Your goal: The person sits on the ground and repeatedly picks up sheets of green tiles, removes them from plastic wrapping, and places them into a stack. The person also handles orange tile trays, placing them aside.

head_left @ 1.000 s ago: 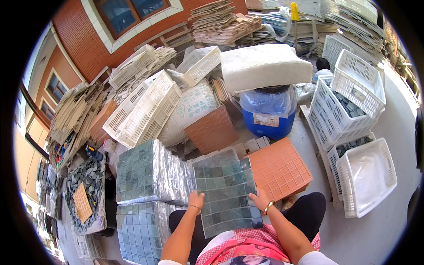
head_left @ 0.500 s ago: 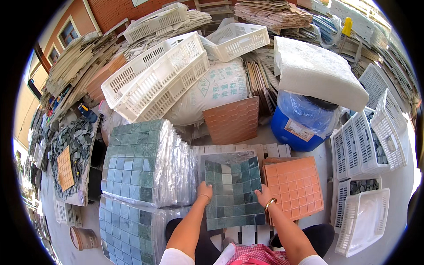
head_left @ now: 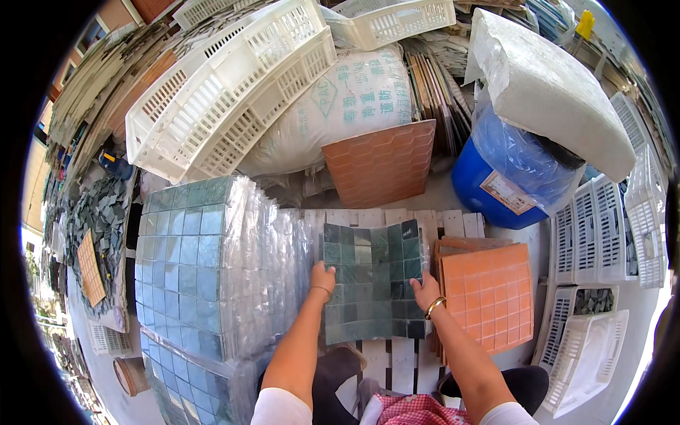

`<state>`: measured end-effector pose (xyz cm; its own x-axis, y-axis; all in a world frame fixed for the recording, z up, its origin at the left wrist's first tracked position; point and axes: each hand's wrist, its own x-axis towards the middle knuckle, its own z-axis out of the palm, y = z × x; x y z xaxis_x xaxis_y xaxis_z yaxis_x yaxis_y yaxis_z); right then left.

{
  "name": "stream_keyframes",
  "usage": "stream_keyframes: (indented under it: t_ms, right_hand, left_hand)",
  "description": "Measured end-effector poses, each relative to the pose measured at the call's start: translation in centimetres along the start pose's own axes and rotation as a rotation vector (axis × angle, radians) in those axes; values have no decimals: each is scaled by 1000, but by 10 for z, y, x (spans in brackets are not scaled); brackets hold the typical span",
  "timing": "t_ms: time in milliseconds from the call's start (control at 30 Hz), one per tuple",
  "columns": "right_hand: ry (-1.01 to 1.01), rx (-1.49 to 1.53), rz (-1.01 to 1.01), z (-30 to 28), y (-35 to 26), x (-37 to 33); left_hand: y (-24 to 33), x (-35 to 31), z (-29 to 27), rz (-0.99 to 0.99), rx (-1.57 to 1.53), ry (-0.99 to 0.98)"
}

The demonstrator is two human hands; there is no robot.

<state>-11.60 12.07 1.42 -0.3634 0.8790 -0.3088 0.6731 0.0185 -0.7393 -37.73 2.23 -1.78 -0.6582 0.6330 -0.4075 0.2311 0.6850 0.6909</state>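
Observation:
Between my two hands is a sheet of green square mosaic tiles [head_left: 372, 290], its middle sagging between the raised sides. My left hand [head_left: 323, 278] pinches its left edge, and my right hand [head_left: 427, 292], with a gold bracelet at the wrist, grips the right edge. Left of the sheet stand stacked, plastic-wrapped green tile sheets [head_left: 180, 248], their glossy faces turned outward. Close to my right hand lies a pile of orange gridded trays [head_left: 489, 297]. Under the sheet is a white slatted pallet [head_left: 402, 365]; what else lies beneath the sheet is hidden.
White plastic crates [head_left: 234, 92] rest by a large white sack [head_left: 340, 106] at the back. A brown hexagon-patterned panel [head_left: 379, 163] leans there. Right of it stands a blue barrel [head_left: 489, 180] with a white foam block [head_left: 552, 92] on top. More crates [head_left: 595, 227] line the right.
The tile sheet has moved away from me, over the far part of the pallet, with both hands still gripping its edges. The head view has shifted, bringing the surroundings closer.

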Motion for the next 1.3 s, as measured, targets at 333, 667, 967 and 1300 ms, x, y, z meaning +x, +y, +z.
stream_keyframes:
  t_ms: [333, 667, 967, 1300]
  right_hand:
    - [44, -378, 145, 8, 29, -10]
    - [-52, -205, 260, 24, 34, -14]
    - [-60, -246, 291, 19, 23, -14]
    - [-194, 89, 202, 0, 75, -16]
  left_hand:
    - [-40, -1, 7, -86, 204, 104]
    - [-35, -14, 17, -202, 185, 9]
    - [-59, -6, 18, -165, 127, -36]
    - [-66, -4, 20, -292, -138, -102]
